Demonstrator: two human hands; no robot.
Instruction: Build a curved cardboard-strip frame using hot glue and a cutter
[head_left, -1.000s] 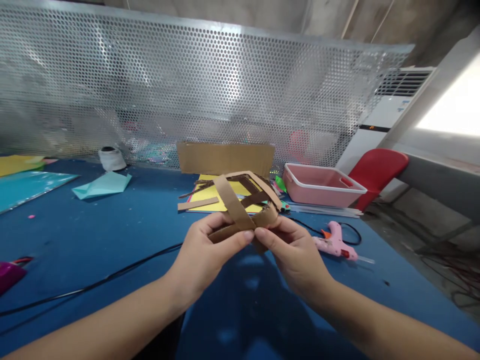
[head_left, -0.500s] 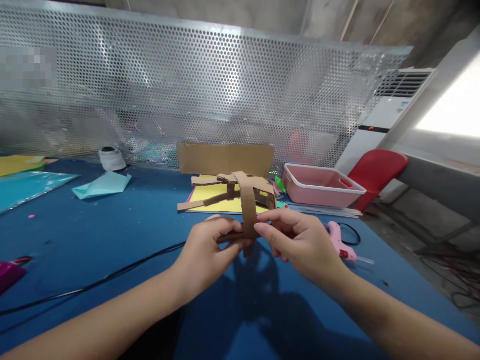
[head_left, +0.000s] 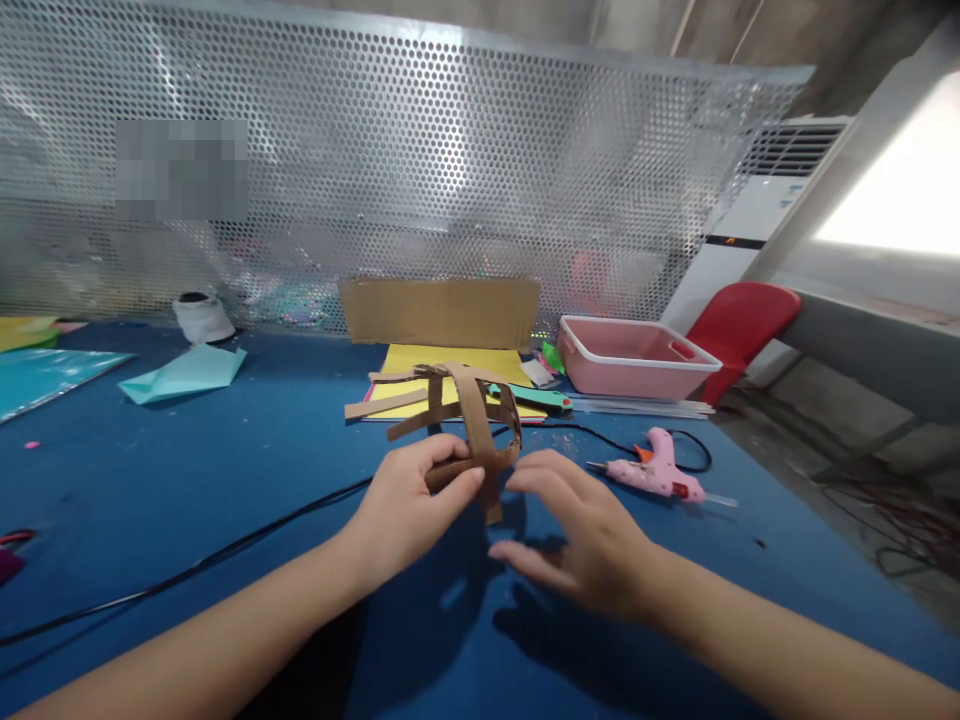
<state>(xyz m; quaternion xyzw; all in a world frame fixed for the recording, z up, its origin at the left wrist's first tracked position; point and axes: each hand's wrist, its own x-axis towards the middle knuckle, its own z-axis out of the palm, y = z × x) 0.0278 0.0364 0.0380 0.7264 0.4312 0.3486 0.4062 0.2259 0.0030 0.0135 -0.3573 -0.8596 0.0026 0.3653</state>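
Cardboard strip frame is pinched by the left hand, the right hand spread loose beside it; a mid-assembly hold, probably needing a second grip.

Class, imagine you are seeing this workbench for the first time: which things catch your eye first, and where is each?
At the centre, the left hand pinches a cage of brown cardboard strips over the blue table, with the right hand open beside it. A pink glue gun lies to the right, and a shiny perforated metal screen fills the back.
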